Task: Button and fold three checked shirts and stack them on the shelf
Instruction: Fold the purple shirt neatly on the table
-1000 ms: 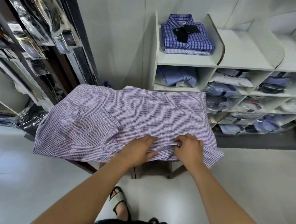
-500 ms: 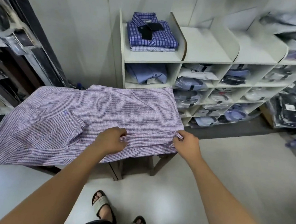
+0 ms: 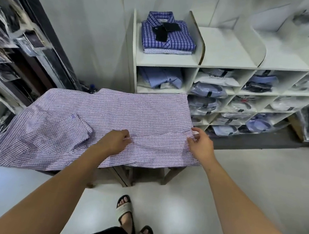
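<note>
Shirt on table: you have one lilac checked shirt (image 3: 100, 123) spread flat over a small wooden table (image 3: 171, 172), its cloth draping past the table's edges, collar end to your left.
Left hand: your left hand (image 3: 114, 141) rests on the shirt front, fingers curled, pinching the placket.
Right hand: your right hand (image 3: 200, 143) grips the hem corner at the shirt's right edge, thumb and fingers pinched on the cloth.
Shelf: white shelf (image 3: 166, 62) stands behind the table.
Stack: two folded shirts (image 3: 167, 36) in the top left bay, blue check over a paler one, a black tag on top.
Other top bays: two bare ones in view to the right.
Surroundings: lower bays hold bagged shirts (image 3: 209, 90), too many to count; bagged garments (image 3: 16, 33) hang at your left.
Floor: your two sandalled feet (image 3: 127, 214) stand just short of the table.
</note>
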